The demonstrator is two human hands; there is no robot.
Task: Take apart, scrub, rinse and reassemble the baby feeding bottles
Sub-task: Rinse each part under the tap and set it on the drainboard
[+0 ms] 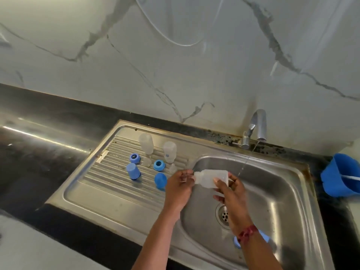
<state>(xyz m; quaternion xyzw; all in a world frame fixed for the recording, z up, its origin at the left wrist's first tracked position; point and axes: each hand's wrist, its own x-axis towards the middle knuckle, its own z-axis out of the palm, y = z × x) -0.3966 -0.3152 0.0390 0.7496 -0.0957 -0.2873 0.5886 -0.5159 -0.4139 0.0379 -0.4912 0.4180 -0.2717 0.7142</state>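
My right hand (pixel 230 193) grips a clear bottle body (pixel 211 177) lying sideways over the left edge of the sink basin (pixel 272 191). My left hand (pixel 178 190) is at the bottle's neck, fingers curled and pinching something small there that I cannot make out. Two clear bottle bodies (pixel 146 143) (pixel 169 152) stand upside down on the ribbed drainboard (pixel 109 172). Around them lie blue rings (pixel 134 158) (pixel 159 165), blue caps (pixel 133 171) (pixel 161 180) and clear teats (pixel 147 161) (pixel 173 168).
The tap (pixel 258 125) at the back runs a thin stream into the basin, right of the held bottle. A blue part (pixel 238 241) lies in the basin behind my right wrist, near the drain (pixel 224 213). A blue tub (pixel 341 175) sits at the right on the black counter.
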